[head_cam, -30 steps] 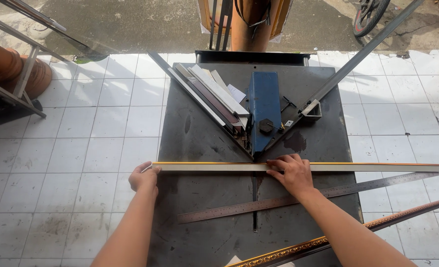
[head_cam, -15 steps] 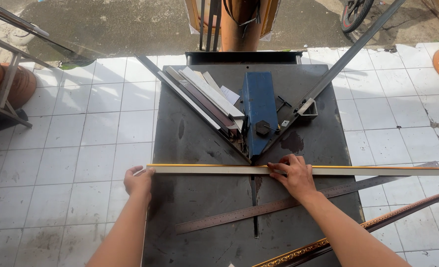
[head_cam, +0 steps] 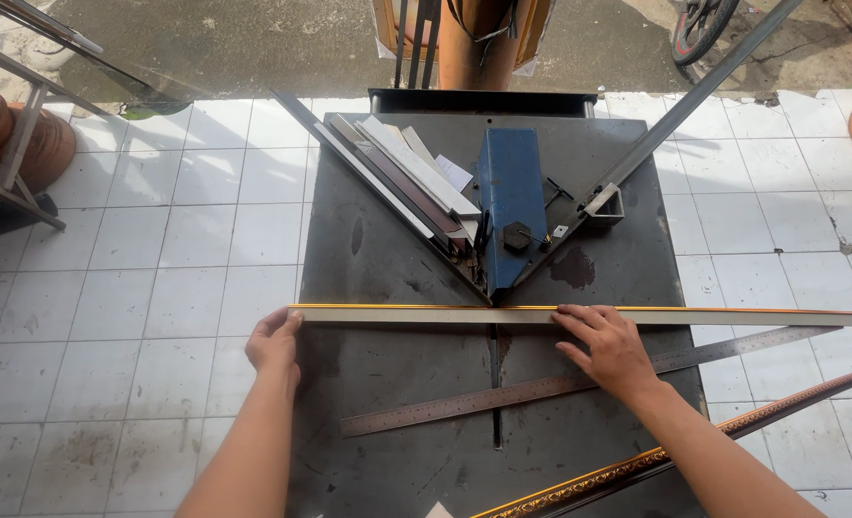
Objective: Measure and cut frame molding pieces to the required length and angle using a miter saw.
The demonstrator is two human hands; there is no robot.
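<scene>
Long pale moulding strip with a gold top edge [head_cam: 426, 314] lies flat across the dark metal work table [head_cam: 368, 249], running from your left hand out past the table's right edge over the white tiled floor [head_cam: 138, 240]. It sits just below the tip of the blue metal cutter head [head_cam: 510, 206], where the two angled guide rails [head_cam: 388, 206] meet in a V.

Left hand [head_cam: 274, 345]: cupped around the strip's left end, fingers curled against the end face, thumb side on the near edge. Right hand [head_cam: 610, 347]: open, palm down, fingertips pressing the strip's near edge just right of the V tip.

Notes for doing this step well:
- Keep the strip flat on the table; the long overhang to the right looks likely to tip it, so bear down with the right hand.
- Let the left hand set the lengthwise position and the right hand only steady it.
- Keep fingertips on the near edge, away from the cutter tip and the slot [head_cam: 494, 384] running toward you.
- The long steel ruler [head_cam: 541, 391] lies slanted just below the strip, under your right wrist; avoid nudging it. The ornate dark-and-gold frame moulding [head_cam: 637, 468] lies nearer you, apart from the work.
</scene>
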